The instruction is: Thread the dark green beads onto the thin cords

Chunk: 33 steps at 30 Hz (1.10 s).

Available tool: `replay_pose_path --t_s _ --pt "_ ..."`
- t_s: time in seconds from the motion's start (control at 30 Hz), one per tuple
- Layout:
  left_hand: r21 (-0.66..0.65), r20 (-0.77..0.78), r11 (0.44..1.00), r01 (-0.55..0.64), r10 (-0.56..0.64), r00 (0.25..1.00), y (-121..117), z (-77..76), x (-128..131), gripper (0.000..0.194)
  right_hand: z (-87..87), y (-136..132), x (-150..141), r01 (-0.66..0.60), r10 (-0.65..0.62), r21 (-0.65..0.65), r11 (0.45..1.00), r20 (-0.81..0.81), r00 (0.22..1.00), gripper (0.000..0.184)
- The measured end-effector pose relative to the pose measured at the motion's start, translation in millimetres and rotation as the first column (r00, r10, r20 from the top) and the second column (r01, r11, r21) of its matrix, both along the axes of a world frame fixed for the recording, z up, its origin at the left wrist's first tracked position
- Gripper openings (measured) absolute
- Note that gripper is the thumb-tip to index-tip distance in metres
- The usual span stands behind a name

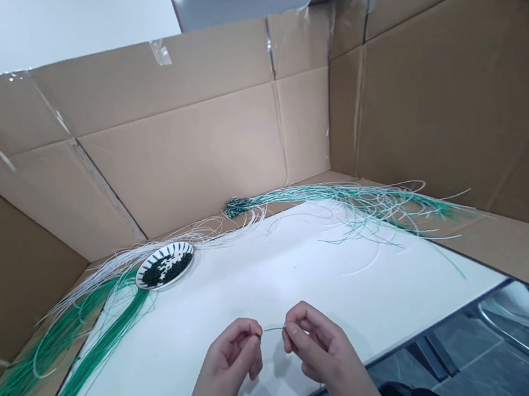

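A short length of thin green strand (pixel 274 328) runs nearly level between my two hands, above the white tabletop near its front edge. My left hand (pixel 237 356) is closed in a pinch at the strand's left end, where a tiny dark piece (pixel 259 337) shows at the fingertips. Its exact kind is too small to make out. Thumb and forefinger of my right hand (pixel 316 345) pinch the strand at the other end. Farther off to the left, a white plate with dark stripes (pixel 184 245) holds many small dark green pieces (pixel 164 270).
Long green strands (pixel 85 380) and white strands (pixel 118 256) lie along the left side, partly under the plate. A green-and-white bundle (pixel 324 195) with a dark clustered end lies at the back right. Cardboard walls (pixel 196 148) enclose the white table (pixel 275 263).
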<state>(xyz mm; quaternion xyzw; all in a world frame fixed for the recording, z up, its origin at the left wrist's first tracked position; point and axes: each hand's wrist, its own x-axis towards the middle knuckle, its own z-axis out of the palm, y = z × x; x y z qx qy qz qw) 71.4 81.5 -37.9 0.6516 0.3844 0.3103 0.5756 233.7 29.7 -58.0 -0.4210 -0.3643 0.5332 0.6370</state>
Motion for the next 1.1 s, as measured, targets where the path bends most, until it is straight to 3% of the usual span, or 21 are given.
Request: replay_pose_path --t_s 0.23,0.37,0.5,0.63,0.73,0.87,1.1 --pt "-0.194 0.302 0.967 -0.167 0.221 0.927 -42.3 1.9 -35.9 0.046 28.7 -19.4 -34.8 -0.087 0.083 0.027 0.996 0.138 0.987 0.038" --pt "-0.207 0.310 0.944 -0.258 0.313 0.898 -51.5 3.2 -50.0 0.043 34.7 -25.3 -57.3 -0.145 0.147 -0.021 0.989 0.145 0.979 0.030" --pt "-0.151 0.248 0.927 -0.344 0.372 0.895 -43.9 -11.0 -62.9 0.037 25.5 -15.2 -67.8 -0.105 0.104 -0.007 0.994 0.213 0.972 0.025" --pt "-0.100 0.186 0.918 -0.384 0.396 0.899 -34.4 -24.9 -71.2 0.030 9.9 0.6 -62.0 -0.016 0.017 -0.008 1.000 0.247 0.969 0.029" --pt "-0.077 0.174 0.917 -0.392 0.400 0.900 -35.7 -24.0 -73.0 0.020 4.0 4.5 -57.5 -0.030 0.030 -0.005 1.000 0.245 0.969 0.032" --pt "-0.042 0.191 0.911 -0.411 0.411 0.891 -41.5 -19.1 -72.9 0.013 10.4 -1.5 -58.8 -0.089 0.077 0.036 0.995 0.264 0.961 0.029" --pt "0.014 0.198 0.929 -0.369 0.359 0.912 -50.6 -8.4 -75.2 0.004 28.3 -15.1 -60.7 -0.120 0.122 -0.022 0.993 0.236 0.964 0.021"
